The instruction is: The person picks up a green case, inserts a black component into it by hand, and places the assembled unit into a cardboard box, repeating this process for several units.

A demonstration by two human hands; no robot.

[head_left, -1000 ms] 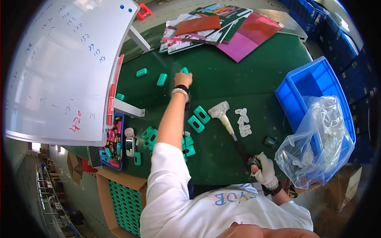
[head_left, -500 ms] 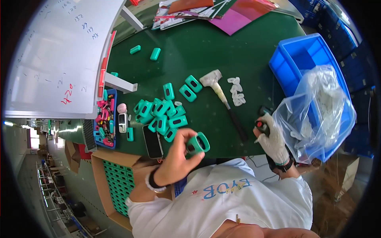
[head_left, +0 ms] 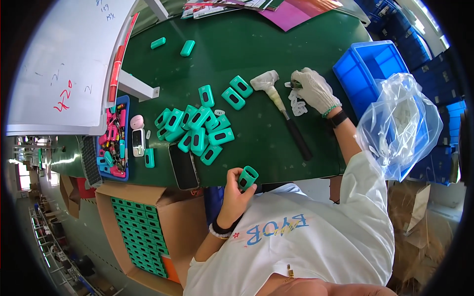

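My left hand (head_left: 234, 198), bare, is closed around a hollow green plastic case (head_left: 248, 178) at the table's near edge, its open end facing up. My right hand (head_left: 316, 90), in a whitish knitted glove, is bent down over a small cluster of white plastic pieces (head_left: 298, 107) at the right. Between its curled fingertips shows a small dark object (head_left: 296, 85), mostly hidden by the glove. To its left lies a mallet (head_left: 284, 111) with a wrapped pale head and black handle. A pile of green cases (head_left: 197, 129) with dark oval windows lies left of centre.
A blue bin (head_left: 353, 64) with a clear plastic bag (head_left: 402, 118) stands at the right. Left are a phone (head_left: 183, 166), a tray of mixed coloured parts (head_left: 126, 148) and a whiteboard (head_left: 59, 64). A carton (head_left: 182, 237) of green cases sits below the table's near edge.
My right hand has moved from the table's near right edge up and away to the white pieces, carrying the dark object. My left hand has drawn slightly nearer to me with the green case.
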